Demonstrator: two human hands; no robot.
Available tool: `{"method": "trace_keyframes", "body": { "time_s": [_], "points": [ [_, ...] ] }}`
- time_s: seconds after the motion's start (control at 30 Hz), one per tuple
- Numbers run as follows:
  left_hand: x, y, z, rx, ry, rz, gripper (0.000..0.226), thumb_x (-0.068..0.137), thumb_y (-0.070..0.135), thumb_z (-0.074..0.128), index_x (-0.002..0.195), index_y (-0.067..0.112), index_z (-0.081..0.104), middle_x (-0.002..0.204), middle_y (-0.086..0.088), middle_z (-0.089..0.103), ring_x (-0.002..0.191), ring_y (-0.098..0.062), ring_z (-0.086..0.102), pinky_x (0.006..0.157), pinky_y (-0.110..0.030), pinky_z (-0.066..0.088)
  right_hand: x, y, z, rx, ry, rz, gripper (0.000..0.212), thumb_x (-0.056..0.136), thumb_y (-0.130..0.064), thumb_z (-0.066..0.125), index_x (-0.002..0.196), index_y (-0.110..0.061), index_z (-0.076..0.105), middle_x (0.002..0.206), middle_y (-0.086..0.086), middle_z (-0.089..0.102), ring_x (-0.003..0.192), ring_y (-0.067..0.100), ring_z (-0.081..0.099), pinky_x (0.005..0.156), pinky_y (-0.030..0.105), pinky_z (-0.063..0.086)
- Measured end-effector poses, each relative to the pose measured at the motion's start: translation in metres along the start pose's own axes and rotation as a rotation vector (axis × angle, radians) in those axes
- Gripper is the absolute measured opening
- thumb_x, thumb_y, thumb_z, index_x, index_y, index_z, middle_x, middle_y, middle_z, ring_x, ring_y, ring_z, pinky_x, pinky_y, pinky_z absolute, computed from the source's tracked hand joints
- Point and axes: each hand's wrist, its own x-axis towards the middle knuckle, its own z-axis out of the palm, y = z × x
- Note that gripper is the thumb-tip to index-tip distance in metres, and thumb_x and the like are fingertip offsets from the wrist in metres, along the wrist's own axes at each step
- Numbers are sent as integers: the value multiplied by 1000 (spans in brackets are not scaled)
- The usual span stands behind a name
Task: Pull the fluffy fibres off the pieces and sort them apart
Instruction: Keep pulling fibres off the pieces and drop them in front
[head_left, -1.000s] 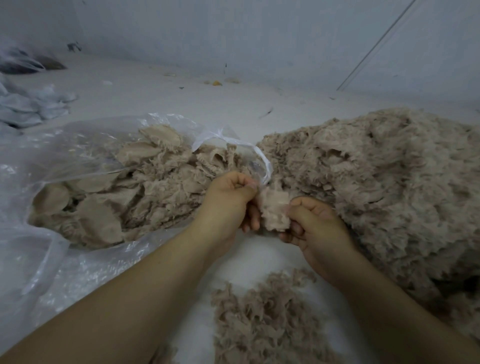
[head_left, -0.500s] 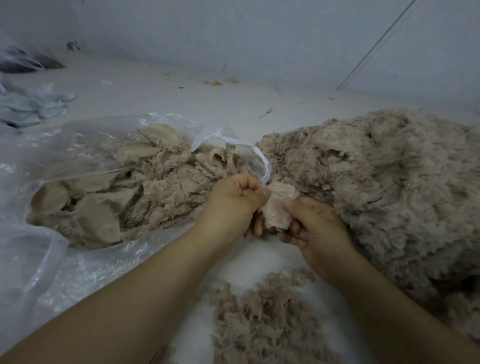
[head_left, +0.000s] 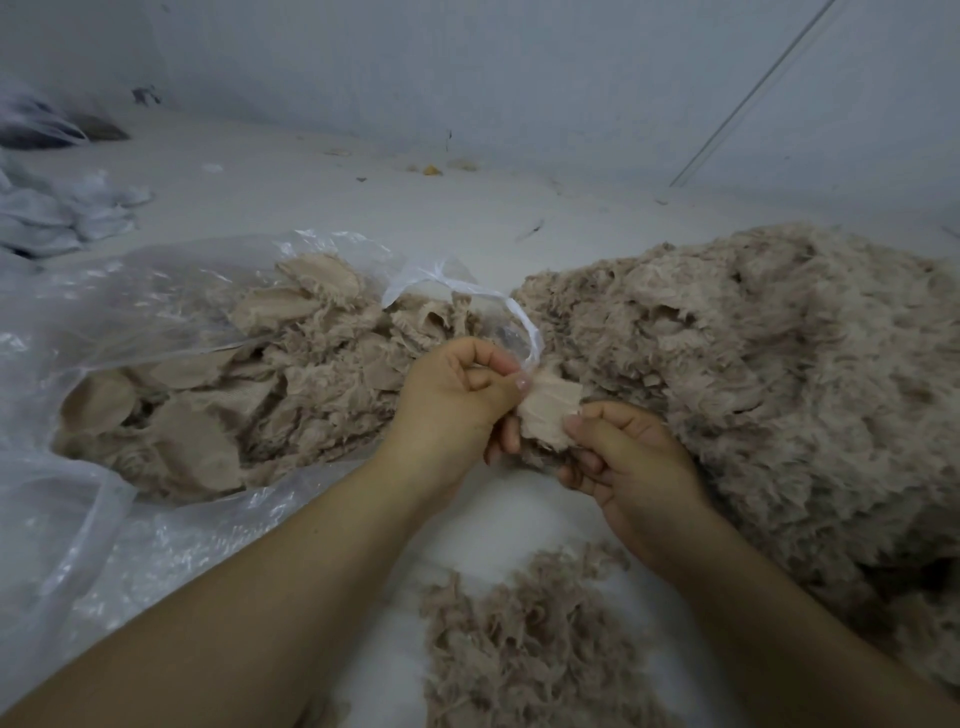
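Note:
A small beige fabric piece (head_left: 548, 413) with a fluffy underside is held between both hands at the centre. My left hand (head_left: 457, 405) pinches its upper left edge with thumb and curled fingers. My right hand (head_left: 623, 462) grips its lower right side from below, thumb on top. A big heap of fluffy beige pieces (head_left: 769, 384) rises to the right. Stripped flat pieces (head_left: 218, 395) fill an open clear plastic bag (head_left: 67, 467) on the left. A small pile of pulled-off fibres (head_left: 524, 649) lies near the bottom, between my forearms.
The white floor (head_left: 322, 192) runs back to a pale wall. Crumpled grey-white material (head_left: 57, 218) lies at the far left. Small scraps are scattered along the wall's foot.
The piece has been turned so its smooth flat side now faces up. My left hand's pinch has shifted to its upper edge; both hands stay in the same place.

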Motion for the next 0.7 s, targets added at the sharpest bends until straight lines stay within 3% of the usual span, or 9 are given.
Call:
{"method": "trace_keyframes", "body": {
  "time_s": [0.13,0.37,0.43,0.5,0.57,0.63,0.7],
  "points": [
    [0,-1,0,28,85,31,16,93,1,60,80,10,56,42,-7,52,31,-16,40,35,-19,32,1,1,0,-30,18,-13,16,94,-1,54,81,-5,63,43,-7,43,41,2,43,48,20,48],
    [-2,2,0,77,-79,103,11,90,-1,63,88,9,69,52,-8,58,38,-17,51,37,-23,38,-3,-3,1,2,-20,-7,36,93,-4,56,61,-16,67,45,-4,40,44,5,44,50,20,49],
    [-2,2,0,156,-25,136,19,90,-3,62,85,12,71,53,-3,61,42,-13,53,40,-22,42,-3,-3,1,-12,1,-2,42,93,-1,55,56,-17,66,43,-5,40,43,4,44,50,20,49],
    [0,5,-3,332,127,252,23,90,-4,60,84,16,71,65,7,66,55,-7,59,53,-19,46,-3,-3,2,-16,26,-5,32,93,1,55,64,-11,63,43,-4,41,42,4,45,52,21,49],
    [3,10,-12,613,288,455,19,89,0,57,92,11,73,85,7,68,76,-8,62,70,-18,48,-3,-3,2,-30,40,-9,24,93,1,54,71,-5,60,44,-3,42,44,4,49,53,23,49],
    [8,15,-27,900,392,621,21,84,-5,56,97,1,72,92,-6,67,84,-15,59,77,-17,43,-3,-2,1,-47,40,-11,22,93,-1,55,73,-5,62,45,-2,42,46,3,51,55,24,49],
    [12,18,-39,1137,366,618,26,76,-17,55,96,-9,68,95,-23,64,82,-29,60,77,-29,44,-3,-2,1,-51,28,-15,25,94,-3,56,72,-8,66,46,-2,41,46,4,50,56,24,50]
  ]
}}
